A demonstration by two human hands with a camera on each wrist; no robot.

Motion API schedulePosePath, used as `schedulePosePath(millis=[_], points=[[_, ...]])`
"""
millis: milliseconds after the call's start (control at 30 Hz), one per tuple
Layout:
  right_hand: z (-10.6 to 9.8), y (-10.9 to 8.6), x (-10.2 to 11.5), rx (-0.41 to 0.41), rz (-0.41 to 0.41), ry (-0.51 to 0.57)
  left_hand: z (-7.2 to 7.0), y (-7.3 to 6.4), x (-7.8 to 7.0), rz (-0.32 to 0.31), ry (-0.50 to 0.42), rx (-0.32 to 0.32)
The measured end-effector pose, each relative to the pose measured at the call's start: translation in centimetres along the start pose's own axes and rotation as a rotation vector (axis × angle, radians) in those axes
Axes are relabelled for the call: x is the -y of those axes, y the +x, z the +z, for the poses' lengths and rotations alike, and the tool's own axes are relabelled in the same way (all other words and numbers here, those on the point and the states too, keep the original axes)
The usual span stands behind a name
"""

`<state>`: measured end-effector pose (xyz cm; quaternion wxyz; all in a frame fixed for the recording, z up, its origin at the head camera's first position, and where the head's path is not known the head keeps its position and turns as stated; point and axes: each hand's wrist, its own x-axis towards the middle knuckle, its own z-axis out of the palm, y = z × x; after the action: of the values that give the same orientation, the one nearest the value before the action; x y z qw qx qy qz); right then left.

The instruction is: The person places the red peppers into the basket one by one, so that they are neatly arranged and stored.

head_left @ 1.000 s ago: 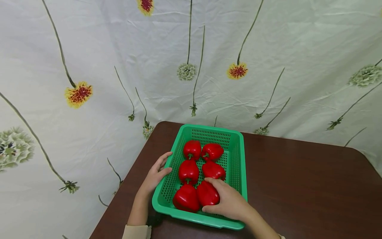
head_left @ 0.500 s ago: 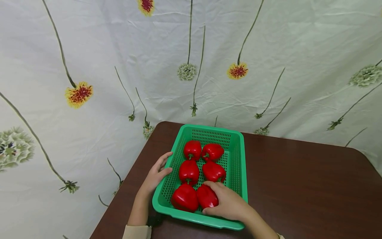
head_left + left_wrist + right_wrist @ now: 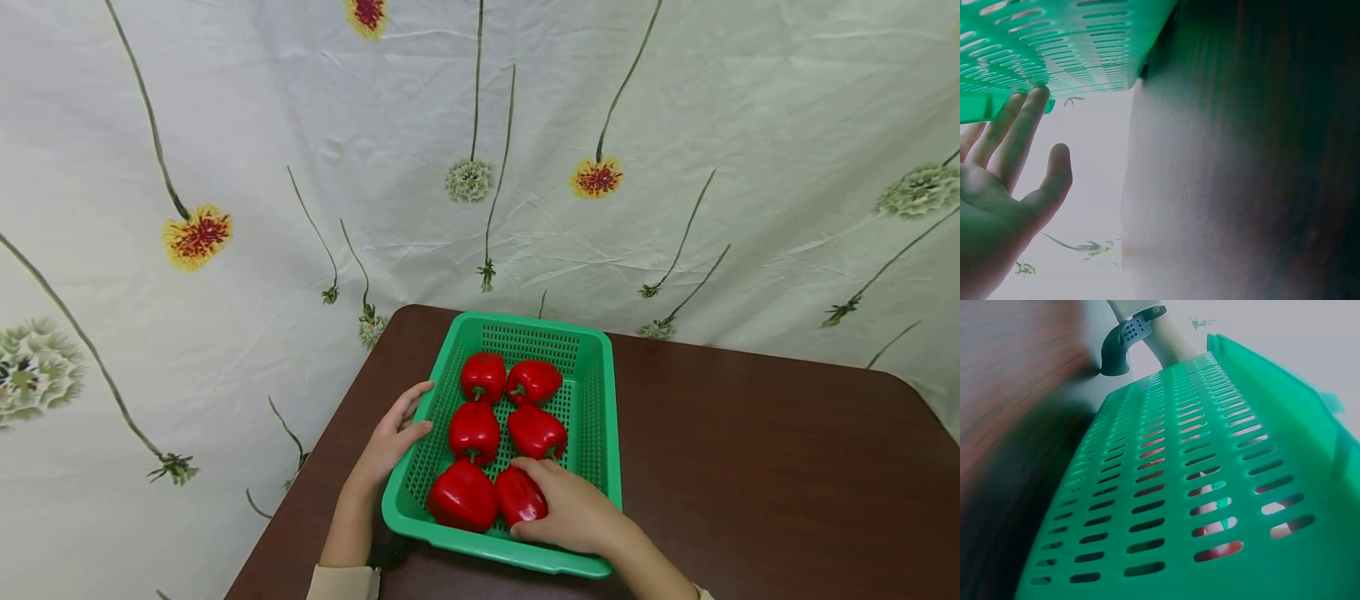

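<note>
Several glossy red bell peppers [image 3: 475, 432] lie in two columns inside a green perforated plastic basket [image 3: 495, 547]. My right hand [image 3: 576, 510] reaches over the near right side of the basket and grips the front right bell pepper [image 3: 521, 496] between thumb and fingers. That pepper sits beside the front left bell pepper [image 3: 462, 497]. At the basket's left side is my left hand [image 3: 386, 442], its extended fingertips touching the outer wall. The left wrist view shows the same fingers [image 3: 1019, 137] under the slotted green wall. In the right wrist view, the basket wall [image 3: 1147, 487] hides the right hand.
The basket stands on a dark brown table [image 3: 750, 450], toward its left end. Behind and to the left hangs a pale cloth [image 3: 412, 125] printed with flowers. A dark band with a perforated part [image 3: 1135, 331] sits at the left wrist.
The gripped bell pepper has shifted slightly down toward the near edge and turned a little. The front left pepper has moved slightly left. My left hand stays at the basket wall.
</note>
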<state>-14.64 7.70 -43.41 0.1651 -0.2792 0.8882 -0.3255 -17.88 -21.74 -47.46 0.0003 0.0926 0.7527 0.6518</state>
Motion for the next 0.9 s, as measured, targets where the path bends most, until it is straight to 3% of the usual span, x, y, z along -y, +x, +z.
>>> schedulePosePath(millis=[433, 567, 667, 800, 900], points=[[0.3, 0.2, -0.1, -0.089, -0.035, -0.066, -0.1, 0.0, 0.1, -0.030, 0.009, -0.014], [0.2, 0.2, -0.1, -0.154, -0.059, -0.051, -0.1, 0.1, 0.3, -0.020, 0.017, -0.009], [0.0, 0.0, -0.2, -0.278, -0.089, 0.006, -0.2, 0.3, 0.4, 0.000, 0.027, -0.004], [-0.9, -0.4, -0.9, -0.525, -0.159, 0.110, -0.3, 0.6, 0.5, 0.011, 0.040, 0.005], [-2.2, -1.1, -2.0, -0.666, -0.207, 0.124, -0.4, 0.7, 0.4, 0.008, 0.054, 0.016]])
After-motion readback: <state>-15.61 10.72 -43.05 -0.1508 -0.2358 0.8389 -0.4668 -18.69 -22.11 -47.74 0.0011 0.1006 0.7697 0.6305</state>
